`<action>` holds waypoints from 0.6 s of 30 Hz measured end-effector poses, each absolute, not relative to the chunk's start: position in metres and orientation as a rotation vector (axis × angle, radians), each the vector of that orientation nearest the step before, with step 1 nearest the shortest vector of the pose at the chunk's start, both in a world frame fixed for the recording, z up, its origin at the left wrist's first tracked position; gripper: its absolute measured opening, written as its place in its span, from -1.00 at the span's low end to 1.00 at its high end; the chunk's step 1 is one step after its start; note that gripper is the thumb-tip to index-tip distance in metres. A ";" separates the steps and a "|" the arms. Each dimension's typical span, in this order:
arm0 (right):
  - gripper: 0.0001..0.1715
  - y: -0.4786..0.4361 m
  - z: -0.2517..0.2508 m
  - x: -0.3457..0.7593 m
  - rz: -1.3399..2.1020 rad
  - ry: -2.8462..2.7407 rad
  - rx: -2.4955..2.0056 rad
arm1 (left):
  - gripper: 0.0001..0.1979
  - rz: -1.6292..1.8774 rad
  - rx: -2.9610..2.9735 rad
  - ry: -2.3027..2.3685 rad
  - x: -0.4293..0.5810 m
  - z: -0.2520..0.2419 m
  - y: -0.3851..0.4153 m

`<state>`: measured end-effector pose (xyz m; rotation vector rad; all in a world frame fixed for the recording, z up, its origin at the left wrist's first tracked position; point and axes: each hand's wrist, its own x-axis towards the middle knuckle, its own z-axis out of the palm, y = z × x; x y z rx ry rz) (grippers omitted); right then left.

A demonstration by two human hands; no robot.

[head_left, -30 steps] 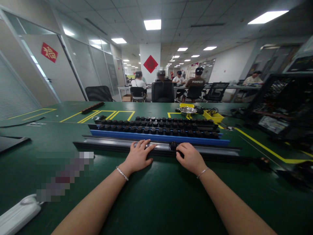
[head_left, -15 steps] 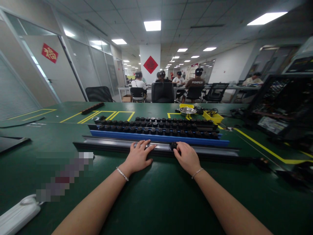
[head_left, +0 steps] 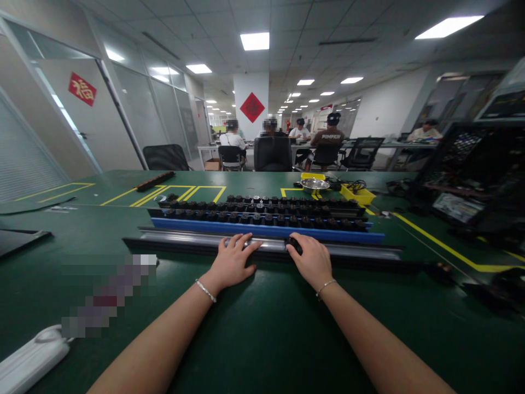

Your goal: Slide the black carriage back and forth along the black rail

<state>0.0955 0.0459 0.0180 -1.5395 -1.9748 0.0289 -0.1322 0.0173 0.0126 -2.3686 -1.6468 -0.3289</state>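
Note:
A long black rail with a shiny metal channel (head_left: pixel 180 241) lies crosswise in front of me. My left hand (head_left: pixel 234 262) rests on its middle, fingers spread and lying flat across the channel. To the right, my right hand (head_left: pixel 310 260) is closed around a small round black part (head_left: pixel 293 244) set on the channel; its fingers partly cover the part, so its kind does not show. Just behind the rail is a blue strip (head_left: pixel 262 229), and beyond it stand rows of small black parts (head_left: pixel 256 219) in racks.
A metal bowl (head_left: pixel 315 185) and a yellow bin (head_left: pixel 357 195) sit at the back right. A dark open-framed case (head_left: pixel 463 180) stands on the far right. A white power strip (head_left: pixel 33 358) lies front left. People sit at tables beyond the green table (head_left: pixel 262 339).
My right hand has shifted slightly to the left and turned a little, with its fingers further over the black part. My left hand stays where it was.

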 end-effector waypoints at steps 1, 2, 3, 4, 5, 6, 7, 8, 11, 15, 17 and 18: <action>-0.67 0.046 0.019 0.095 0.031 -1.972 -1.546 | -0.39 -0.328 -2.369 -1.647 -0.132 0.013 0.017; -0.67 0.046 0.019 0.095 0.035 -1.970 -1.553 | -0.39 -0.329 -2.369 -1.648 -0.132 0.013 0.017; -0.68 0.046 0.020 0.095 0.039 -1.968 -1.560 | -0.39 -0.332 -2.368 -1.647 -0.132 0.013 0.017; -0.68 0.046 0.020 0.095 0.044 -1.964 -1.566 | -0.39 -0.334 -2.368 -1.644 -0.132 0.013 0.017; -0.68 0.047 0.020 0.095 0.048 -1.956 -1.571 | -0.38 -0.335 -2.369 -1.642 -0.132 0.013 0.017; -0.68 0.047 0.021 0.096 0.051 -1.946 -1.575 | -0.38 -0.337 -2.368 -1.642 -0.132 0.013 0.017; -0.68 0.047 0.021 0.096 0.054 -1.935 -1.578 | -0.39 -0.338 -2.367 -1.642 -0.132 0.013 0.017; -0.68 0.047 0.021 0.097 0.054 -1.925 -1.578 | -0.39 -0.339 -2.366 -1.643 -0.132 0.013 0.017; -0.69 0.046 0.021 0.098 0.047 -1.907 -1.575 | -0.39 -0.340 -2.366 -1.643 -0.132 0.014 0.016; -0.71 0.046 0.021 0.098 0.028 -1.898 -1.571 | -0.39 -0.335 -2.375 -1.647 -0.131 0.015 0.016; -0.71 0.046 0.021 0.098 0.010 -1.900 -1.576 | -0.39 -0.332 -2.372 -1.652 -0.131 0.015 0.016; -0.71 0.046 0.021 0.098 0.000 -1.902 -1.584 | -0.39 -0.332 -2.370 -1.652 -0.131 0.015 0.016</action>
